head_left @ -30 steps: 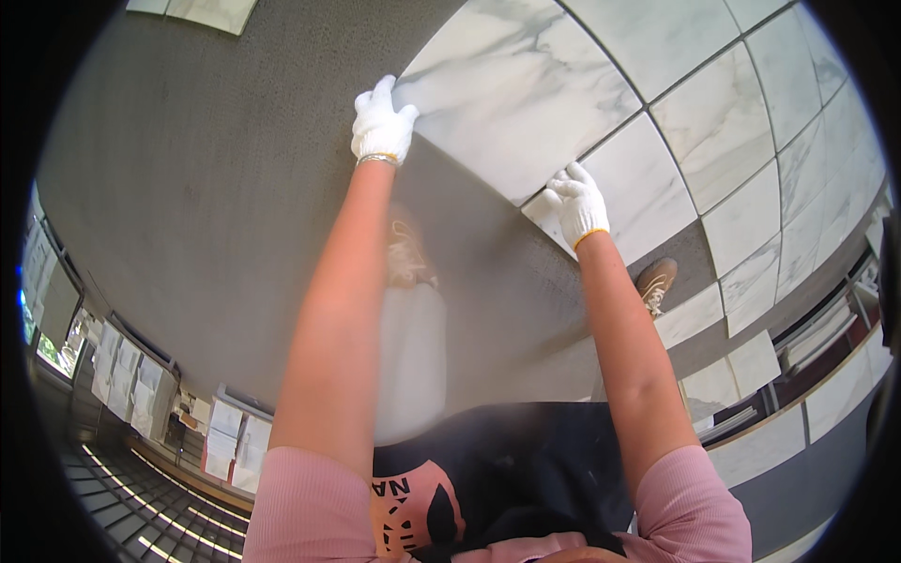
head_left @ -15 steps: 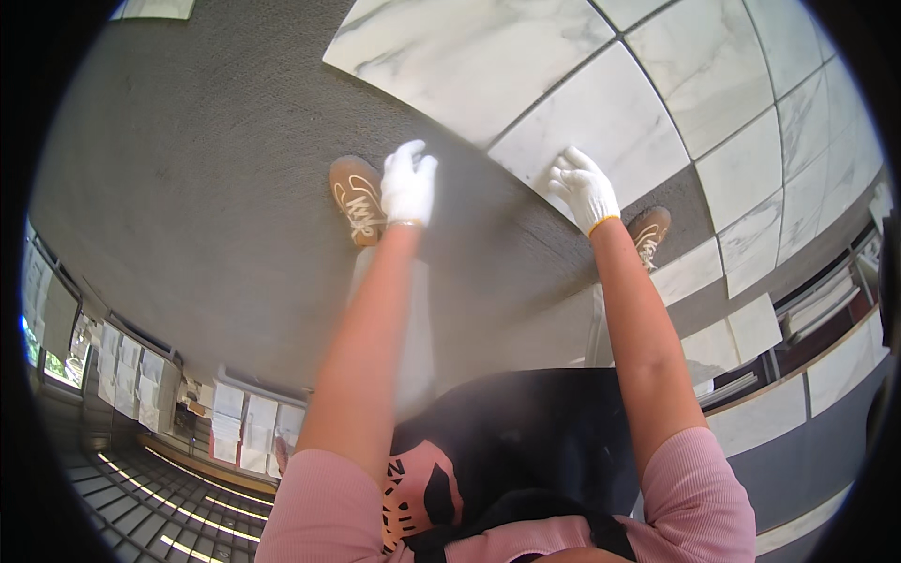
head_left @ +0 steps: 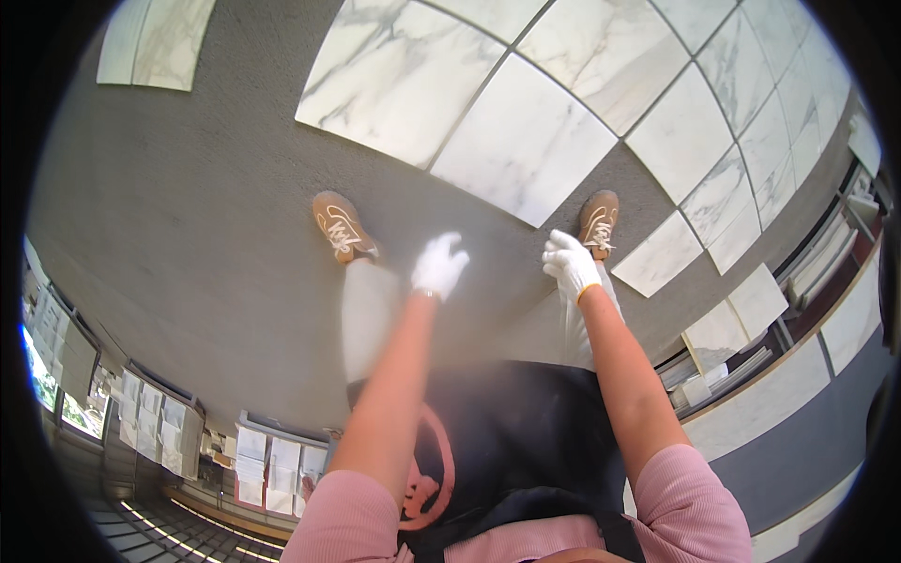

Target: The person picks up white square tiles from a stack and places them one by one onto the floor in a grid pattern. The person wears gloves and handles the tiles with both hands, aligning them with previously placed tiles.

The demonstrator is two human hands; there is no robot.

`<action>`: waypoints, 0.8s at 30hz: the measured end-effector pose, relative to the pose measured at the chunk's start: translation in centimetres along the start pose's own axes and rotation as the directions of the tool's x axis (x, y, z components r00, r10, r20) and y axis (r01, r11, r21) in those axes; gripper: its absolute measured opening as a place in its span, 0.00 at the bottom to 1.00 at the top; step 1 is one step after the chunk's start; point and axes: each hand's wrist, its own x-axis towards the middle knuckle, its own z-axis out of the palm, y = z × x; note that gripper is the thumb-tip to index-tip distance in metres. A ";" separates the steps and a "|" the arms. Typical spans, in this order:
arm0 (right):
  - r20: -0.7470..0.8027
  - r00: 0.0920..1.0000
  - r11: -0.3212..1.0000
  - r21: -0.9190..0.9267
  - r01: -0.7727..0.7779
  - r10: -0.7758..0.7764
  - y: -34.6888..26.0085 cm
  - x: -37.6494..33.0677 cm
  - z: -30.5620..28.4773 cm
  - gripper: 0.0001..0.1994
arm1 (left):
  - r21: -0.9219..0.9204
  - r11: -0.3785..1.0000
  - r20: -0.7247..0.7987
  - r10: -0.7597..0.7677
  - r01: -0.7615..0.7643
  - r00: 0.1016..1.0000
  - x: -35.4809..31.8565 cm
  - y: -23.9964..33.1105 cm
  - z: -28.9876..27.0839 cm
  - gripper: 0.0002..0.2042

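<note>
My left hand (head_left: 439, 266), in a white knit glove, hangs over the grey floor in front of me. Its fingers are bent but apart, and nothing is in them. My right hand (head_left: 570, 266), gloved the same way with a yellow cuff edge, is beside my right shoe (head_left: 599, 221), its fingers curled together and no object showing in them. Just beyond both hands lies a white veined marble tile (head_left: 524, 136), touched by neither. A larger veined marble slab (head_left: 399, 80) adjoins it on the left.
More marble tiles (head_left: 680, 131) spread in rows toward the upper right. Two slabs (head_left: 160, 42) lie at the far left on the grey floor (head_left: 206, 216). My left shoe (head_left: 340, 225) stands to the left. Sample racks (head_left: 277, 464) line the lower left; shelves of tiles (head_left: 812, 281) stand at right.
Both hands have drawn back toward me; the right has come away from over the marble tile. The view has shifted, showing more of the far slabs at upper left.
</note>
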 end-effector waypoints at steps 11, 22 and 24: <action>0.168 0.986 0.993 0.121 0.001 -0.022 -0.2 -16.7 -0.6 0.33 | -0.402 0.912 -0.049 -0.106 0.078 0.993 -19.8 2.0 -5.5 0.26; 0.111 0.962 0.946 0.241 0.218 -0.250 -4.3 -27.4 -9.9 0.35 | -0.320 0.947 -0.321 -0.145 0.037 0.936 -31.9 1.5 -15.5 0.26; 0.090 0.956 0.927 0.286 0.242 -0.278 -4.7 -28.7 -13.0 0.36 | -0.348 0.936 -0.382 -0.190 0.050 0.904 -35.5 1.2 -16.7 0.26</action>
